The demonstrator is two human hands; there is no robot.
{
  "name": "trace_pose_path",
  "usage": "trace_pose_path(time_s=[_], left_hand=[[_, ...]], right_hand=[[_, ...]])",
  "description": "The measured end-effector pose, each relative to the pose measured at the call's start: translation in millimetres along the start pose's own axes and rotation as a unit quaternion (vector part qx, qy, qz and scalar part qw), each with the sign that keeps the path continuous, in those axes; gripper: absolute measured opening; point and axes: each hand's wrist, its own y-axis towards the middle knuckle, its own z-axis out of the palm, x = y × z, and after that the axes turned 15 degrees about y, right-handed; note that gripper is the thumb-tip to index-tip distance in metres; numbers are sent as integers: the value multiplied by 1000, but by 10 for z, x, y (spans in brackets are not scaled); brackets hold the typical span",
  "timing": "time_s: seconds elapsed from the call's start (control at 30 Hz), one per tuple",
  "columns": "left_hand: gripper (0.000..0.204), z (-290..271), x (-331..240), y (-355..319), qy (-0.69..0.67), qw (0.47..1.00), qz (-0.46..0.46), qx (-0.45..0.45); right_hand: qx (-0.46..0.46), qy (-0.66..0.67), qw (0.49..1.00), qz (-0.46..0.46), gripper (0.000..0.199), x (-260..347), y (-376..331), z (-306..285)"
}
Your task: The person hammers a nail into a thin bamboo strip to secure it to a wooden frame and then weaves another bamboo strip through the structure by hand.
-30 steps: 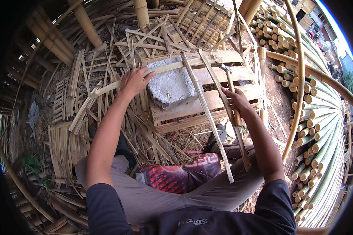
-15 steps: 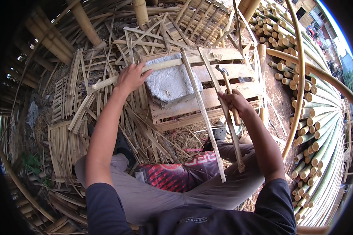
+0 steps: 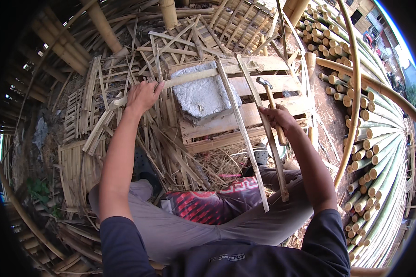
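Observation:
My left hand (image 3: 142,96) grips the left end of a long bamboo slat (image 3: 194,77) that lies crosswise over a grey stone block (image 3: 205,95) on a wooden pallet (image 3: 263,111). My right hand (image 3: 277,117) holds a hammer (image 3: 268,94) by its wooden handle, its metal head raised above the pallet. Two long bamboo slats (image 3: 245,138) run from the pallet's far side down across my lap, passing under the right hand.
Heaps of split bamboo strips (image 3: 125,129) and woven lattice panels (image 3: 180,41) cover the ground to the left and ahead. Stacked round bamboo poles (image 3: 383,152) fill the right side, with a curved pole (image 3: 356,92) arching over them. Thick poles (image 3: 97,23) lie at the back.
The right hand has lifted the hammer so that its head now stands up above the pallet. The left hand has stayed on the cross slat.

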Motion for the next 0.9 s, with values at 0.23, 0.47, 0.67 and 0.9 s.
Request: trace_pose_path(time_s=[0.23,0.47,0.67,0.9], left_hand=[[57,-38,-67,-20,-10,1000,-15,10],[61,-5,66,32,-4,1000,-2,9],[63,-3,10,40,-13,1000,-3,-6],[63,20,-23,13,-41,999,-28,6]], right_hand=[[-132,-35,970,-202,31,267,-292,-56],[-45,9,970,-239,26,756,-599,303],[-23,13,973,-228,25,665,-682,443],[-38,42,976,-212,24,444,-708,259]])
